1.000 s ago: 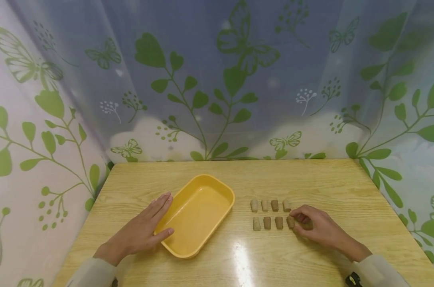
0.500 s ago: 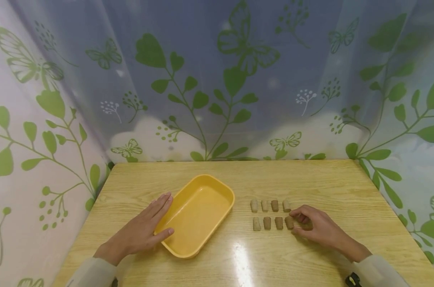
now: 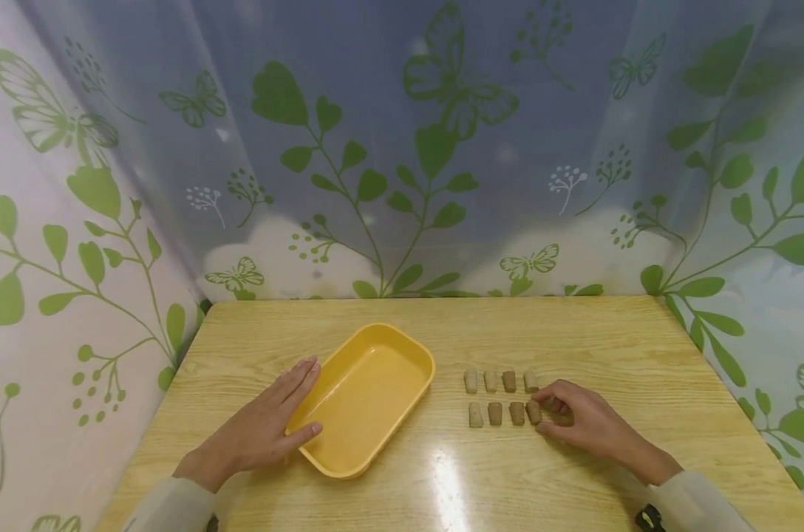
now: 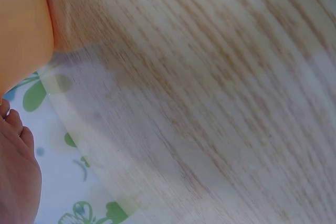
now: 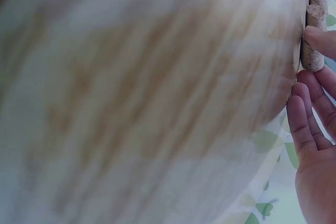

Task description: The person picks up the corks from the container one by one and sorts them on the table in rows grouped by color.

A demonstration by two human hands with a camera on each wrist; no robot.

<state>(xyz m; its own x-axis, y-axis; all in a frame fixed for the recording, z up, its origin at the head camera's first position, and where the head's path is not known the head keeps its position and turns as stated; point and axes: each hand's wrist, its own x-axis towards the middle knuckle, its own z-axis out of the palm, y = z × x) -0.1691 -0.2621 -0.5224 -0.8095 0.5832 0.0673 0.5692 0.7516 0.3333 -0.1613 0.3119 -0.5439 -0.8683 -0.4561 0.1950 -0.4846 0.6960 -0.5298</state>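
Two rows of small tapered cork stoppers stand out on the table (image 3: pixel 495 332), some pale, some brown. My right hand (image 3: pixel 595 421) pinches the brown cork stopper (image 3: pixel 533 412) at the right end of the near row between thumb and fingers. In the right wrist view its speckled side (image 5: pixel 314 59) shows between the thumb and fingertips. My left hand (image 3: pixel 262 428) rests on the left side of the yellow tray (image 3: pixel 418 403), its fingers straight along the rim and its thumb over the edge. Nothing lies in the tray.
A pale cork stopper (image 3: pixel 531 381) ends the far row, right by my right fingertips. Behind the table hangs a curtain (image 3: pixel 375 148) printed with leaves and butterflies, which also runs along both sides.
My right hand has slid the end brown cork stopper slightly left, nearly against its neighbour in the near row. My left hand and the tray have stayed in place.
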